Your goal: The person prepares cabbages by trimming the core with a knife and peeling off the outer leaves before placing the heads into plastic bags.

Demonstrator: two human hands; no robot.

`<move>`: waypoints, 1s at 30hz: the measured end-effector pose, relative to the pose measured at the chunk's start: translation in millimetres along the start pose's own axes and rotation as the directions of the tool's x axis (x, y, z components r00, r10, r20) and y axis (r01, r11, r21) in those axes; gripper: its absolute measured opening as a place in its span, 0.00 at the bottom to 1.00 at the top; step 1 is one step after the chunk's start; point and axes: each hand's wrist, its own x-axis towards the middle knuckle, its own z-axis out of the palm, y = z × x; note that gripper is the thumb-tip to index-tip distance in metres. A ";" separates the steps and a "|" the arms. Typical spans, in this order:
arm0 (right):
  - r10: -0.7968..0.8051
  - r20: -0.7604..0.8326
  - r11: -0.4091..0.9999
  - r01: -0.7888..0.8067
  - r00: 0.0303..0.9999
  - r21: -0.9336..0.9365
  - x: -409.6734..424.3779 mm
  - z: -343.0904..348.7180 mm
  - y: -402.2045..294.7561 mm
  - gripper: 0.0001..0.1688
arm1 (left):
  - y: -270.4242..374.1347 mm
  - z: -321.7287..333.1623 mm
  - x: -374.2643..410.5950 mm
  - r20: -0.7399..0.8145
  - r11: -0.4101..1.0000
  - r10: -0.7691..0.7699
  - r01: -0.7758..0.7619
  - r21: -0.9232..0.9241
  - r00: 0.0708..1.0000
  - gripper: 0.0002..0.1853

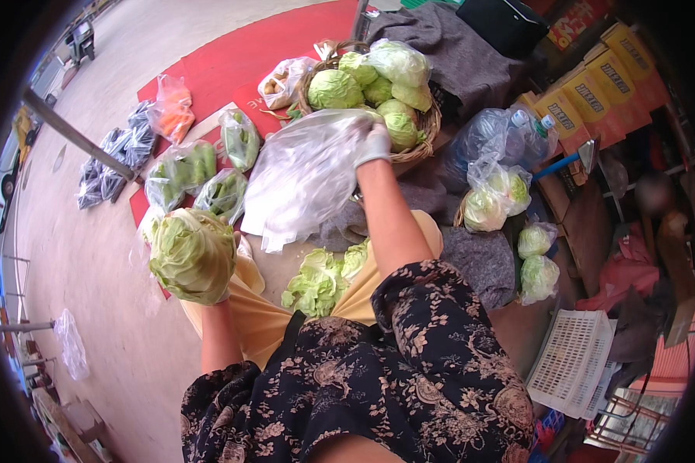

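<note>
Low at the left, my left hand (225,296) holds up a large round cabbage (192,254) that hides most of its fingers. My right hand (376,142), in a pale glove, grips the top of a clear plastic bag (307,173). The bag hangs spread out toward the left and looks slightly blurred. Just beyond that hand stands a wicker basket (431,142) heaped with green cabbages (335,89), with a bagged cabbage (397,62) on top. Loose cabbage leaves (315,280) lie on the ground between my legs.
Bagged green vegetables (194,165), bagged carrots (172,113) and dark bagged produce (119,147) lie left. A metal pole (78,133) slants there. Water jugs (498,133), a blue-handled tool (562,164), bagged cabbages (492,199) and a white plastic crate (570,362) stand right.
</note>
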 end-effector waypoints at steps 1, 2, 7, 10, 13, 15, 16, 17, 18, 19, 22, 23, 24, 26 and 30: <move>-0.040 0.016 0.999 0.041 0.999 -0.015 10.1 -3.8 -15.7 0.21 | -1.7 -4.6 4.2 -0.004 0.994 0.008 -0.008 -0.107 1.000 0.30; -0.009 -0.051 0.997 0.012 0.999 0.073 21.5 -5.0 -30.9 0.23 | -2.9 -9.1 9.0 -0.004 0.984 0.011 -0.012 -0.178 1.000 0.29; -0.305 0.068 0.946 0.294 0.950 0.138 83.5 -17.1 -107.2 0.25 | -25.6 -17.0 34.4 0.056 0.930 -0.042 0.060 -0.364 0.998 0.28; -0.361 -0.090 0.900 0.372 0.928 0.227 95.4 -25.9 -109.9 0.20 | -34.3 -20.7 39.3 0.087 0.903 -0.069 0.099 -0.419 0.994 0.28; -0.268 -0.254 0.959 0.232 0.929 -0.165 114.9 -79.9 -124.5 0.15 | -50.9 -15.9 49.3 0.143 0.864 -0.111 0.167 -0.476 0.983 0.27; -0.196 -0.352 0.907 0.033 0.915 -0.419 119.4 -108.3 -123.7 0.13 | -62.1 -12.8 55.6 0.189 0.836 -0.134 0.213 -0.506 0.973 0.27; -0.150 -0.237 0.915 0.044 0.960 -0.401 117.8 -121.5 -126.1 0.13 | -68.4 -10.3 58.6 0.211 0.828 -0.141 0.232 -0.511 0.967 0.27; -0.146 -0.294 0.890 -0.004 0.945 -0.456 119.7 -128.6 -138.2 0.13 | -74.9 -7.6 60.1 0.230 0.823 -0.146 0.247 -0.512 0.962 0.26; -0.108 -0.348 0.862 -0.087 0.931 -0.500 113.0 -115.3 -126.2 0.13 | -72.0 -12.9 58.5 0.219 0.841 -0.131 0.225 -0.491 0.967 0.26; -0.115 -0.399 0.829 -0.134 0.910 -0.544 106.0 -111.5 -137.5 0.13 | -78.4 -14.5 60.7 0.189 0.883 -0.146 0.214 -0.417 0.971 0.26; -0.334 -0.280 0.504 -0.080 0.900 -0.860 102.9 -105.8 -191.5 0.32 | -96.2 4.4 66.0 0.179 0.968 -0.158 0.188 -0.164 0.971 0.27; -0.455 -0.163 0.312 -0.015 0.875 -0.950 97.0 -103.1 -206.6 0.37 | -101.4 3.7 67.2 0.175 0.913 -0.207 0.254 -0.320 0.963 0.27; -0.616 -0.034 0.200 0.114 0.787 -0.973 79.5 -86.1 -185.1 0.40 | -96.3 -3.0 67.2 0.155 0.848 -0.237 0.282 -0.449 0.959 0.27; -0.694 0.199 -0.028 0.250 0.692 -0.968 51.6 -67.6 -170.0 0.55 | -94.2 -3.4 64.0 0.197 0.755 -0.239 0.309 -0.578 0.951 0.27; -0.519 0.226 -0.222 0.125 0.824 -0.967 35.0 -63.7 -104.3 0.55 | -98.6 -1.4 57.5 0.220 0.737 -0.243 0.327 -0.591 0.945 0.27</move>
